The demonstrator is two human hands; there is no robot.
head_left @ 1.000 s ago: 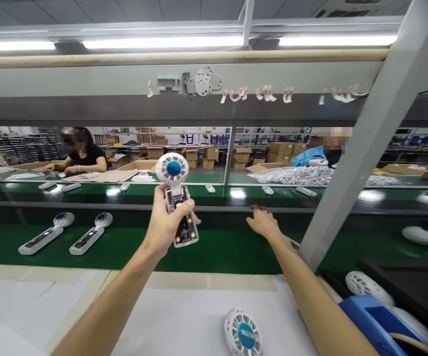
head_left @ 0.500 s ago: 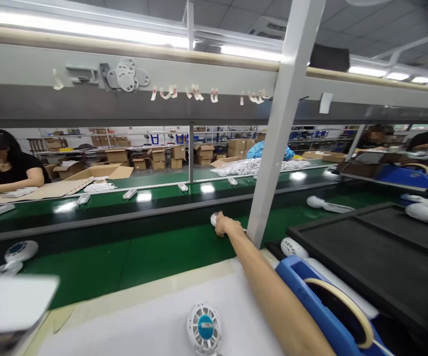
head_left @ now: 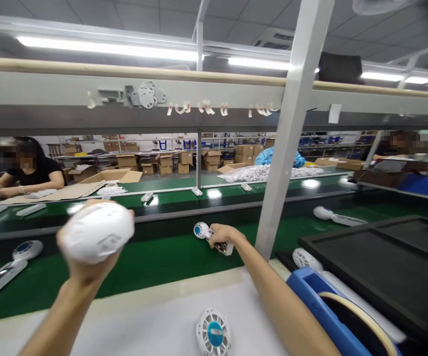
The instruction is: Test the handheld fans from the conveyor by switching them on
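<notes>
My left hand (head_left: 84, 269) is raised in front of me and grips a white handheld fan (head_left: 97, 231), whose rounded head is blurred by motion. My right hand (head_left: 224, 236) reaches out onto the green conveyor belt (head_left: 154, 259) and closes on another handheld fan (head_left: 210, 236) with a blue-centred head and an open handle. A third fan head (head_left: 214, 332) with a blue centre lies on the white work surface (head_left: 154, 326) close to me.
A white post (head_left: 286, 143) rises just right of my right hand. A blue bin (head_left: 321, 296) and a black tray (head_left: 384, 267) sit at the right. More fans (head_left: 4, 267) lie on the belt at the left. A person (head_left: 23, 168) works across the line.
My left hand has come back into view, raised with the white fan. My right hand has closed on the fan on the belt and drawn it slightly toward me.
</notes>
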